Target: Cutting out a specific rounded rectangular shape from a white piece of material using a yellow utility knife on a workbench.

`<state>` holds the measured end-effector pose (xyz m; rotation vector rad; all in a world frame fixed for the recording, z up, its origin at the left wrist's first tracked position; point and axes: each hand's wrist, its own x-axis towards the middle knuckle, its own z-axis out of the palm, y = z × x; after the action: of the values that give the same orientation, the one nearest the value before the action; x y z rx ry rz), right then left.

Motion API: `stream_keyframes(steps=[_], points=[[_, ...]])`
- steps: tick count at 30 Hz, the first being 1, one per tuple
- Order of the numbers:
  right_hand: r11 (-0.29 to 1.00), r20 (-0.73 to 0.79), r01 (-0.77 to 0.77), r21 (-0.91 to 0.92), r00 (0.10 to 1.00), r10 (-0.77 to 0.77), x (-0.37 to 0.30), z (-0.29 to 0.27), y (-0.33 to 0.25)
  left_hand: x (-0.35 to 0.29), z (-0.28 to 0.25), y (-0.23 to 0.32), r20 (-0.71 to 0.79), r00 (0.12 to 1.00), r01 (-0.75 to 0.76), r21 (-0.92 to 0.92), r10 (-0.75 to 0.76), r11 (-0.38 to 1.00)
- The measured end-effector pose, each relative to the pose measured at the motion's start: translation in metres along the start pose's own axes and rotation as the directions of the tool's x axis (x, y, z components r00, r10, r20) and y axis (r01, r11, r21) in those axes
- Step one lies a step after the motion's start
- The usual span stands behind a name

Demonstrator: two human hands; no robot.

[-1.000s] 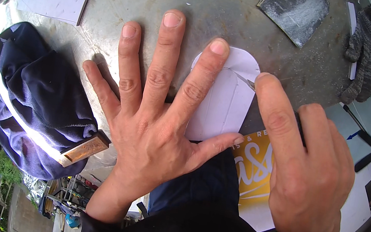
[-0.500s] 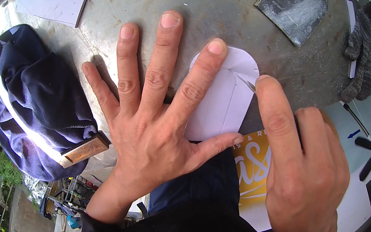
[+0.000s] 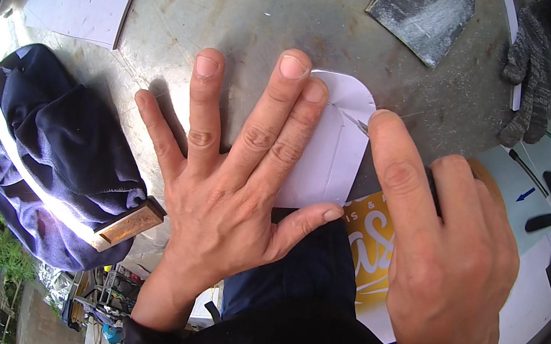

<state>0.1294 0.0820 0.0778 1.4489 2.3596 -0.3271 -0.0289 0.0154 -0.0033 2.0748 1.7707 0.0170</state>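
the left hand (image 3: pixel 229 193) lies flat with fingers spread, pinning the white rounded card (image 3: pixel 332 152) to the grey desk (image 3: pixel 245 1) so it stays put, while the right hand (image 3: pixel 445 264), its grip closed on a thin blade (image 3: pixel 359 124), works at the card's edge.

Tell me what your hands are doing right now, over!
Left hand flat, fingers spread, pressing the white paper piece. Right hand holds a thin blade at the paper's edge. Grey glove and dark cloth lie apart, nothing blocking.
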Motion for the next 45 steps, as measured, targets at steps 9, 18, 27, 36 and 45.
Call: stream_keyframes(steps=[9, 18, 27, 36, 45], points=[[0.986, 0.013, 0.161, -0.033, 0.987, -0.161, 0.013, -0.010, 0.009, -0.004, 0.004, 0.002, -0.117, 0.992, 0.043, -0.022, -0.045, 0.999], [0.990, 0.013, 0.137, -0.037, 0.991, -0.137, 0.010, -0.006, 0.006, -0.001, 0.006, 0.003, -0.071, 0.994, 0.085, 0.012, -0.084, 0.996], [0.997, -0.022, 0.072, 0.025, 0.997, -0.071, 0.002, 0.004, 0.001, 0.000, 0.005, 0.004, -0.109, 0.990, 0.093, 0.017, -0.090, 0.996], [0.998, -0.022, 0.054, 0.037, 0.998, -0.054, 0.001, 0.004, 0.001, 0.002, 0.004, 0.007, -0.105, 0.989, 0.102, 0.008, -0.100, 0.995], [1.000, 0.054, -0.009, 0.018, 0.999, 0.008, -0.002, 0.002, 0.000, 0.002, 0.004, 0.007, -0.108, 0.990, 0.095, -0.003, -0.095, 0.995]])
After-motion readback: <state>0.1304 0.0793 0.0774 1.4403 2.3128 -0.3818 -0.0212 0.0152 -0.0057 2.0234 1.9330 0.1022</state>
